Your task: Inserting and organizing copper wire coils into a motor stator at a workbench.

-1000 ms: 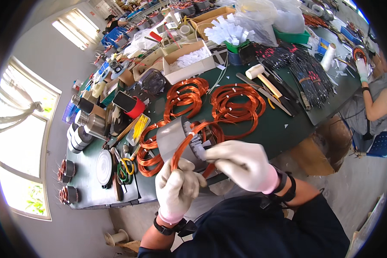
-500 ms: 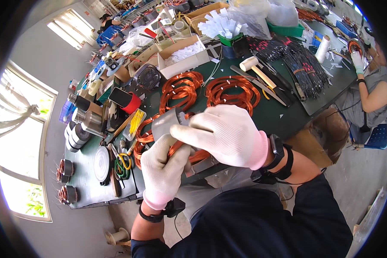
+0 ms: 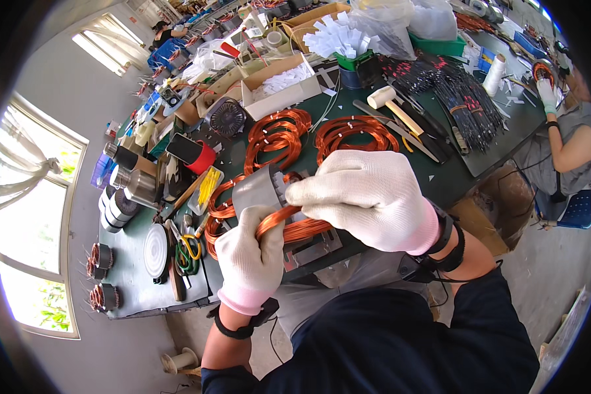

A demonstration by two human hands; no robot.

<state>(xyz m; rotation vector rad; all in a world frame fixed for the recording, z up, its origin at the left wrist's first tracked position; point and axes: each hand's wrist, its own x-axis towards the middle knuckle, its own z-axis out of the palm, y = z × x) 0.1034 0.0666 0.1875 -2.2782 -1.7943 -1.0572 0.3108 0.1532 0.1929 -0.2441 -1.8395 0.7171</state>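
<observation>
A grey metal stator core (image 3: 253, 190) lies on its side on the table, with white slot liners showing at its right end. My gloved left hand (image 3: 251, 253) is closed around a bundle of copper wire, a coil (image 3: 277, 221), just below the core. At the core's right end, my gloved right hand (image 3: 368, 200) has its fingers pinched on the same coil; its fingertips hide part of the wire. More copper coils (image 3: 305, 230) lie under and behind my hands, and others (image 3: 220, 210) sit to the left of the core.
Beyond my hands lie two piles of copper coils (image 3: 279, 134) (image 3: 354, 134). A mallet (image 3: 400, 111), scissors-like blades and black wire bundles (image 3: 466, 98) are at right. Scissors (image 3: 189, 244), yellow strips (image 3: 209, 187) and a phone (image 3: 185, 150) lie at left. Another person (image 3: 568, 138) works at far right.
My right hand has moved right and slightly away from my left hand, uncovering more of the coil and the liners at the core's end. My left hand has barely moved.
</observation>
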